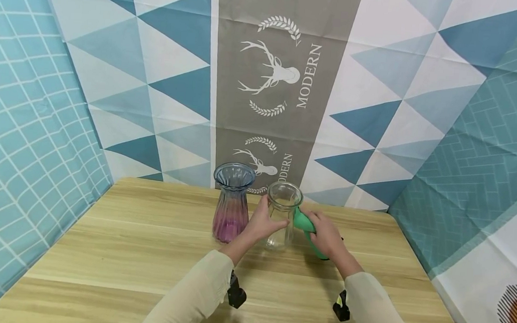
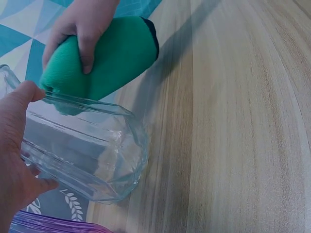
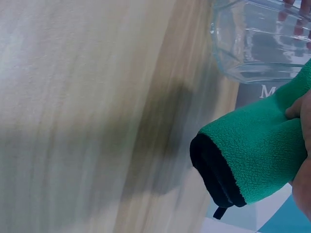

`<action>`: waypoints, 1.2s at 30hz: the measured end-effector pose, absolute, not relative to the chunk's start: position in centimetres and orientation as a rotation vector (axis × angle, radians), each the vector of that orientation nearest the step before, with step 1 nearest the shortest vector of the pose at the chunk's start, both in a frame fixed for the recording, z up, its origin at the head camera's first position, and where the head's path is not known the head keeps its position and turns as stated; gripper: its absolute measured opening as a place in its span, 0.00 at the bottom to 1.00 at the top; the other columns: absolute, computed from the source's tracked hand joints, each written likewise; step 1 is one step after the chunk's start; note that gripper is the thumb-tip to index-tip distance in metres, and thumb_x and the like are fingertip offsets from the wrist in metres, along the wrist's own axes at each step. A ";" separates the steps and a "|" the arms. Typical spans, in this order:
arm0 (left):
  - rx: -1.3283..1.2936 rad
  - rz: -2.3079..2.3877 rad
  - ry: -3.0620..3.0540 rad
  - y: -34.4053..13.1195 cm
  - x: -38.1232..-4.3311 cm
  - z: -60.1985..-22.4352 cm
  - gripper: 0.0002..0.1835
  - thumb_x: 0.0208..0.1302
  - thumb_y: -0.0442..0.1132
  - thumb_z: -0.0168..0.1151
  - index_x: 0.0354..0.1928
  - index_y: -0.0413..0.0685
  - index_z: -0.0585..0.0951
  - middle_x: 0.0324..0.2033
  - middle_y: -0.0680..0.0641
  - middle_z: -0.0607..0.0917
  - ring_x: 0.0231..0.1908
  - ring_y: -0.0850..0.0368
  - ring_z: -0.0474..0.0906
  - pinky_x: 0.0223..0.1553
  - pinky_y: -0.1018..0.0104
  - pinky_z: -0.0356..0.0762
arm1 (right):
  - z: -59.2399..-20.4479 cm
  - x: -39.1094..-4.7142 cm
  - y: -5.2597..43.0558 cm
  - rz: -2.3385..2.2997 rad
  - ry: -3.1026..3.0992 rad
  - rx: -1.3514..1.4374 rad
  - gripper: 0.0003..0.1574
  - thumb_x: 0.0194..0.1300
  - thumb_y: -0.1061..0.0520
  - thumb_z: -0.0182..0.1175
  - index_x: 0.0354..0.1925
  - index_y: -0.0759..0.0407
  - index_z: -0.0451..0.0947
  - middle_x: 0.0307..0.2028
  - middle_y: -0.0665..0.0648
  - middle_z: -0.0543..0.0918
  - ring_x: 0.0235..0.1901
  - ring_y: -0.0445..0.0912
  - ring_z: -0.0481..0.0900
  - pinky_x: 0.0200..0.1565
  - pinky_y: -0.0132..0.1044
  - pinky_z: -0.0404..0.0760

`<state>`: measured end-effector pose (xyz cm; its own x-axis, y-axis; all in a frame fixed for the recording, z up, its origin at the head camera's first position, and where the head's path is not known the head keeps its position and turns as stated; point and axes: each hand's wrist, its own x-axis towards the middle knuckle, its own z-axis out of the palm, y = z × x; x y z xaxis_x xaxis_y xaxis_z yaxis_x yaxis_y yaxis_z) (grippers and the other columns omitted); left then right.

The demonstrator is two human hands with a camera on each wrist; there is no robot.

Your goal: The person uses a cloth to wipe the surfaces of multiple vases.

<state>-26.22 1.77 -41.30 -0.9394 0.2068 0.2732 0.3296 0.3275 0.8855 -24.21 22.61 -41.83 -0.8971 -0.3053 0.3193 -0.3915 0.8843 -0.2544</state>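
A clear glass vase stands upright toward the back of the table, gripped near its neck by my left hand, thumb on one side and fingers on the other. My right hand holds a folded green cloth with a dark edge against the vase's right side, just below the rim. In the left wrist view the cloth hangs in a thick fold under the right hand's fingers. A second, ribbed vase, blue fading to purple, stands left of my left hand.
The wooden table ends at the back against a patterned wall cloth. Blue tiled cloth hangs on the left, with teal cloth on the right. Black wrist devices sit below both hands.
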 end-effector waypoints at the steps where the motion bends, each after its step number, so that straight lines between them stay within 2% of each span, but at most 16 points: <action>1: -0.503 -1.694 -2.465 1.8 -26.2 -41.3 0.47 0.47 0.40 0.71 0.67 0.42 0.56 0.64 0.39 0.66 0.66 0.44 0.62 0.67 0.48 0.61 | -42.0 -24.2 22.7 0.443 -2.794 0.527 0.41 0.57 0.66 0.61 0.68 0.49 0.62 0.56 0.65 0.74 0.51 0.62 0.76 0.45 0.58 0.78; 9: -0.496 -1.705 -2.486 1.9 -26.2 -41.2 0.47 0.48 0.41 0.70 0.68 0.44 0.54 0.64 0.40 0.66 0.67 0.45 0.61 0.67 0.49 0.61 | -42.8 -24.1 23.0 0.342 -2.843 0.557 0.41 0.57 0.65 0.62 0.67 0.49 0.63 0.59 0.66 0.72 0.52 0.62 0.75 0.46 0.59 0.78; 24: -0.511 -1.666 -2.509 1.8 -26.3 -41.1 0.49 0.48 0.42 0.70 0.69 0.41 0.53 0.65 0.39 0.65 0.67 0.44 0.60 0.67 0.49 0.60 | -43.7 -23.6 23.4 0.159 -2.935 0.625 0.37 0.56 0.66 0.62 0.64 0.50 0.67 0.54 0.61 0.75 0.49 0.58 0.77 0.47 0.54 0.79; 30: -0.504 -1.643 -2.508 1.8 -26.3 -41.2 0.50 0.48 0.46 0.72 0.68 0.40 0.54 0.64 0.39 0.67 0.66 0.43 0.62 0.67 0.48 0.61 | -43.2 -23.9 23.7 0.232 -2.935 0.573 0.39 0.56 0.68 0.59 0.65 0.49 0.65 0.56 0.63 0.74 0.49 0.60 0.77 0.45 0.55 0.79; 36: -0.505 -1.642 -2.488 1.9 -26.3 -41.2 0.49 0.49 0.45 0.72 0.68 0.39 0.54 0.64 0.38 0.66 0.66 0.43 0.61 0.67 0.48 0.60 | -41.8 -24.2 23.7 0.450 -2.878 0.477 0.39 0.60 0.66 0.56 0.68 0.50 0.60 0.59 0.67 0.71 0.50 0.62 0.76 0.41 0.57 0.79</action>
